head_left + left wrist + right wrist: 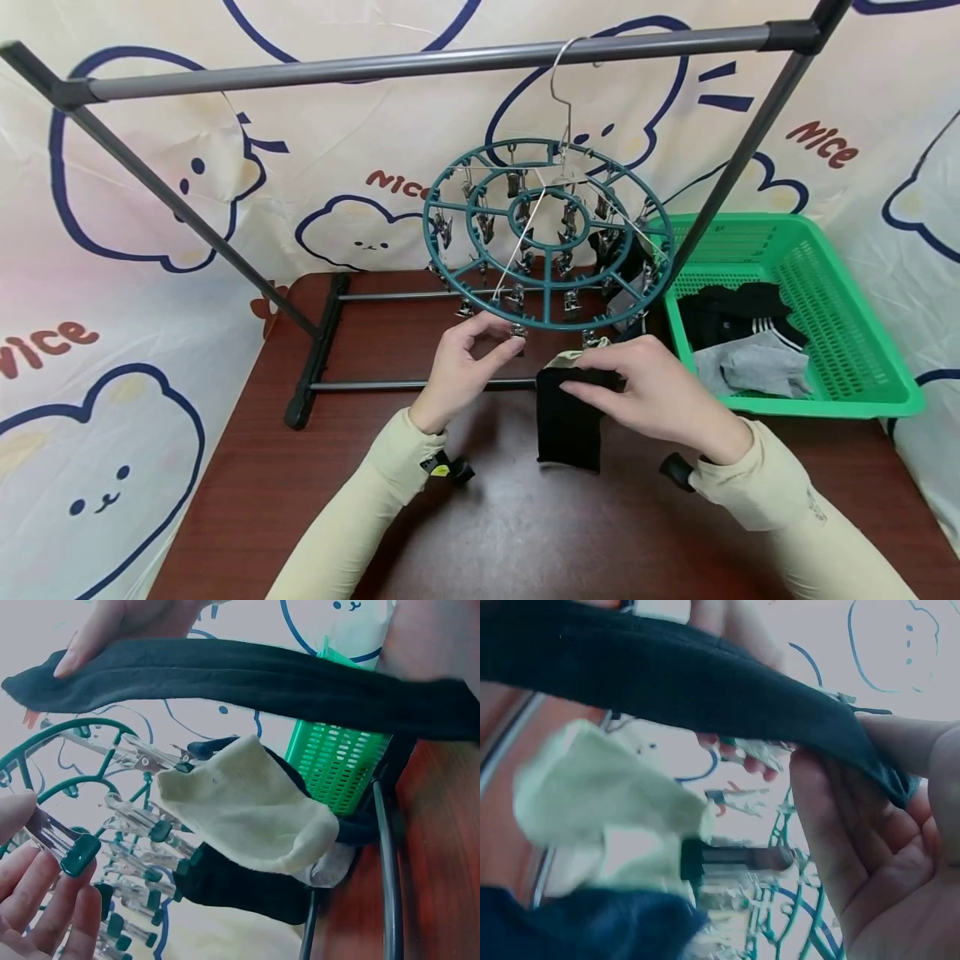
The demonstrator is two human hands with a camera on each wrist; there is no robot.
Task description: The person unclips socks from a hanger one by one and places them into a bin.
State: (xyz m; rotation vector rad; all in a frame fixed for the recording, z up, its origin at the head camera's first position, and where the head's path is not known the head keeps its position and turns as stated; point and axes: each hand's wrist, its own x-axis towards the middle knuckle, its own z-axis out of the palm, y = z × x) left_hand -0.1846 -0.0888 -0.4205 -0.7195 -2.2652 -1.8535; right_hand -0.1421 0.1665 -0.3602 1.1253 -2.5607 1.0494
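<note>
So the black sock (568, 425) is up in the air over the middle of the bench (247, 517), pinched at its top end by the right hand (645, 387). Left hand (476, 362) has a metal clip (517, 332) between thumb and fingers, on the near side of the round hanger (547, 323). Can't tell whether that clip's jaws are apart.

What I'd worry about: the cream sock (244, 806) hangs super close, so a careless squeeze could catch both. If the clip only nips the sock's very edge, I'd bet on it slipping off and landing on the bench. And the hanger just hooks over the rack's top bar (315, 73); the hung socks I can see are bunched toward its right side, so a hard tug on the clip could tip or swing the whole ring.

Container-wise there's one: a green basket (862, 408) by the bench's far right corner. Inside there's dark stuff, looks like black socks (731, 308), with a grey sock (765, 367) nearer its front rim. They overlap, so no exact count from me.
</note>
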